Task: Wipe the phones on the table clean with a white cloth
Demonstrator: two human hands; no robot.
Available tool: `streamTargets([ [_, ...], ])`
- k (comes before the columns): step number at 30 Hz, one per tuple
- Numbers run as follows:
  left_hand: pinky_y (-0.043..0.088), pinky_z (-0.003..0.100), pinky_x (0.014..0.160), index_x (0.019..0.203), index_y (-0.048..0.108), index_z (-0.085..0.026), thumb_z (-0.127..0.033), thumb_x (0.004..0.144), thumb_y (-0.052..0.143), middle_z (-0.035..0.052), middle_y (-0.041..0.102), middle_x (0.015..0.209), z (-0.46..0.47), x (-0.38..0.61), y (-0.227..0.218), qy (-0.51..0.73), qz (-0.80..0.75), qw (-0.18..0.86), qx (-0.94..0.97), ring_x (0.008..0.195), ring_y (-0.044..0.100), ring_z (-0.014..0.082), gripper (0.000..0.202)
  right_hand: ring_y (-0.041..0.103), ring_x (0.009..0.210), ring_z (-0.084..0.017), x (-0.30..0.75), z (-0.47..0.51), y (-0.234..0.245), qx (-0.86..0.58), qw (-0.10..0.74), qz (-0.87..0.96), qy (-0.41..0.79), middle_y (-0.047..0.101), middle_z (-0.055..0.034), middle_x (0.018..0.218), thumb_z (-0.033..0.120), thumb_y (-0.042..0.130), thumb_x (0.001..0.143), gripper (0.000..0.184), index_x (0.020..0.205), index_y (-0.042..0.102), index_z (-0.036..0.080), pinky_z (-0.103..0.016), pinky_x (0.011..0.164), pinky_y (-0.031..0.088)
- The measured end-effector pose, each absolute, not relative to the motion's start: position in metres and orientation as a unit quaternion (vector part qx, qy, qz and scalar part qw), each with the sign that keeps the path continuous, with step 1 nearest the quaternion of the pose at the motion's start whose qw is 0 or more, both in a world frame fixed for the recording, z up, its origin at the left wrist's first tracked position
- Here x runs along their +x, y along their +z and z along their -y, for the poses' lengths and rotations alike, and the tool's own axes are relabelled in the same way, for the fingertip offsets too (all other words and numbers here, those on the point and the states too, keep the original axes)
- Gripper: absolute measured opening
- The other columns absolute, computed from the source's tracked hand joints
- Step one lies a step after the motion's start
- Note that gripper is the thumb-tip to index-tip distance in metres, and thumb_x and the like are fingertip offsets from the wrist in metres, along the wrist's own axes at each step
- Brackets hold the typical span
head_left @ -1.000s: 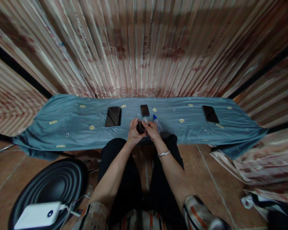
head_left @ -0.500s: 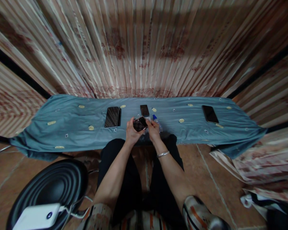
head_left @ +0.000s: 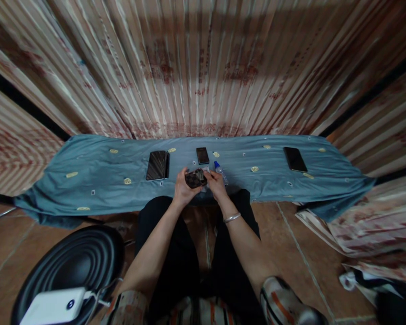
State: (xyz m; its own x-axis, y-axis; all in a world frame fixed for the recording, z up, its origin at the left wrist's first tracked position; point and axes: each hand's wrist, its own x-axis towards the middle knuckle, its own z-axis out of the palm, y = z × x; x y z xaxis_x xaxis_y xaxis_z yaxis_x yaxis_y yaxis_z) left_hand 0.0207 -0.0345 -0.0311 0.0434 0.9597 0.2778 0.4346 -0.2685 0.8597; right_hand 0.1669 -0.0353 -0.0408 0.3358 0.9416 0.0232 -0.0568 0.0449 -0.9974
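Note:
Between my hands, above the near edge of the cloth-covered bench, is a dark phone (head_left: pixel 193 179) with a brown checkered back. My left hand (head_left: pixel 183 189) is closed round its left end, thumb below and fingers above. My right hand (head_left: pixel 216 185) pinches the phone's right end, where a darker, shinier patch shows. Just beyond my right hand lies a small clear bottle (head_left: pixel 219 170) with a blue cap. Some whitish, crumpled material (head_left: pixel 205 188) shows under the phone, partly hidden. A small dark phone-like device (head_left: pixel 202 155) lies flat just behind my hands.
On the blue-green cloth (head_left: pixel 257 187), a dark folding-type tablet or phone (head_left: pixel 157 165) lies left, and a black phone (head_left: pixel 295 159) right. A pleated curtain (head_left: pixel 203 67) hangs behind. At lower left, a white power bank (head_left: pixel 54 306) with a cable rests on a black round stool (head_left: pixel 74 262).
The phone has tilted in my hands, so its checkered back shows more. My right fingers have shifted slightly at its right end. The things on the bench have stayed put.

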Motion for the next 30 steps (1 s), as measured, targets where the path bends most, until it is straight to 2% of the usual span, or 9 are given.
streamTargets([
  [4, 0.047, 0.048, 0.106, 0.136, 0.049, -0.019, -0.028, 0.047, 0.091, 0.0115, 0.063, 0.12, 0.039, 0.022, -0.028, 0.435, -0.506, 0.306, 0.679, 0.117, 0.062, 0.0318, 0.099, 0.067, 0.076, -0.019, 0.17, 0.031, -0.043, -0.543, 0.596, 0.384, 0.45, 0.074, 0.0013, 0.075, 0.049, 0.071, 0.075, 0.026, 0.082, 0.076, 0.024, -0.032, 0.076, 0.054],
  [6, 0.045, 0.048, 0.109, 0.143, 0.043, -0.019, -0.028, 0.047, 0.092, 0.0131, 0.06, 0.127, 0.039, 0.02, -0.026, 0.447, -0.498, 0.314, 0.674, 0.123, 0.06, 0.0325, 0.108, 0.068, 0.077, -0.02, 0.17, 0.029, -0.043, -0.531, 0.602, 0.364, 0.472, 0.074, 0.0003, 0.078, 0.046, 0.073, 0.073, 0.024, 0.083, 0.076, 0.024, -0.033, 0.077, 0.055],
  [10, 0.043, 0.048, 0.111, 0.154, 0.027, -0.019, -0.032, 0.043, 0.095, 0.0228, 0.037, 0.155, 0.039, 0.017, -0.021, 0.494, -0.484, 0.316, 0.649, 0.14, 0.046, 0.038, 0.131, 0.07, 0.077, -0.02, 0.166, 0.027, -0.042, -0.502, 0.639, 0.303, 0.498, 0.077, -0.0003, 0.079, 0.036, 0.076, 0.07, 0.015, 0.078, 0.075, 0.024, -0.035, 0.079, 0.057],
  [12, 0.048, 0.047, 0.107, 0.157, 0.019, -0.02, -0.034, 0.046, 0.094, 0.0245, 0.028, 0.161, 0.039, 0.016, -0.02, 0.5, -0.475, 0.343, 0.638, 0.136, 0.051, 0.0373, 0.135, 0.071, 0.076, -0.02, 0.163, 0.026, -0.042, -0.494, 0.652, 0.272, 0.508, 0.077, 0.0005, 0.078, 0.031, 0.076, 0.07, 0.009, 0.076, 0.074, 0.025, -0.035, 0.079, 0.057],
  [15, 0.054, 0.044, 0.099, 0.159, 0.013, -0.024, -0.037, 0.049, 0.094, 0.0229, 0.035, 0.158, 0.038, 0.018, -0.02, 0.501, -0.455, 0.403, 0.615, 0.122, 0.062, 0.033, 0.137, 0.071, 0.073, -0.019, 0.159, 0.026, -0.04, -0.492, 0.653, 0.228, 0.53, 0.077, 0.0008, 0.074, 0.025, 0.075, 0.071, 0.003, 0.073, 0.073, 0.024, -0.034, 0.076, 0.059],
  [20, 0.056, 0.041, 0.097, 0.159, 0.013, -0.026, -0.043, 0.043, 0.095, 0.0184, 0.056, 0.143, 0.032, 0.022, -0.023, 0.532, -0.419, 0.496, 0.543, 0.119, 0.065, 0.0299, 0.143, 0.072, 0.075, -0.022, 0.154, 0.029, -0.035, -0.489, 0.646, 0.19, 0.555, 0.076, -0.001, 0.072, 0.024, 0.074, 0.072, 0.005, 0.07, 0.07, 0.023, -0.035, 0.072, 0.061],
  [23, 0.056, 0.042, 0.096, 0.157, 0.023, -0.025, -0.041, 0.045, 0.095, 0.0143, 0.066, 0.131, 0.03, 0.022, -0.025, 0.524, -0.427, 0.537, 0.504, 0.113, 0.069, 0.0288, 0.134, 0.074, 0.08, -0.023, 0.154, 0.031, -0.035, -0.476, 0.632, 0.192, 0.581, 0.075, -0.0015, 0.071, 0.021, 0.072, 0.074, 0.004, 0.071, 0.069, 0.022, -0.036, 0.074, 0.062],
  [27, 0.052, 0.043, 0.104, 0.144, 0.05, -0.025, -0.033, 0.045, 0.094, 0.0097, 0.066, 0.135, 0.03, 0.022, -0.023, 0.532, -0.438, 0.54, 0.483, 0.121, 0.064, 0.0295, 0.108, 0.074, 0.076, -0.023, 0.151, 0.031, -0.037, -0.482, 0.62, 0.224, 0.577, 0.073, -0.001, 0.066, 0.025, 0.072, 0.075, 0.008, 0.069, 0.067, 0.022, -0.036, 0.072, 0.061],
  [30, 0.052, 0.041, 0.104, 0.136, 0.057, -0.024, -0.033, 0.047, 0.092, 0.0078, 0.068, 0.13, 0.03, 0.022, -0.02, 0.546, -0.424, 0.554, 0.464, 0.121, 0.064, 0.0277, 0.096, 0.072, 0.068, -0.021, 0.148, 0.032, -0.04, -0.492, 0.617, 0.243, 0.564, 0.072, -0.0013, 0.062, 0.029, 0.073, 0.074, 0.013, 0.069, 0.067, 0.02, -0.033, 0.067, 0.06],
])
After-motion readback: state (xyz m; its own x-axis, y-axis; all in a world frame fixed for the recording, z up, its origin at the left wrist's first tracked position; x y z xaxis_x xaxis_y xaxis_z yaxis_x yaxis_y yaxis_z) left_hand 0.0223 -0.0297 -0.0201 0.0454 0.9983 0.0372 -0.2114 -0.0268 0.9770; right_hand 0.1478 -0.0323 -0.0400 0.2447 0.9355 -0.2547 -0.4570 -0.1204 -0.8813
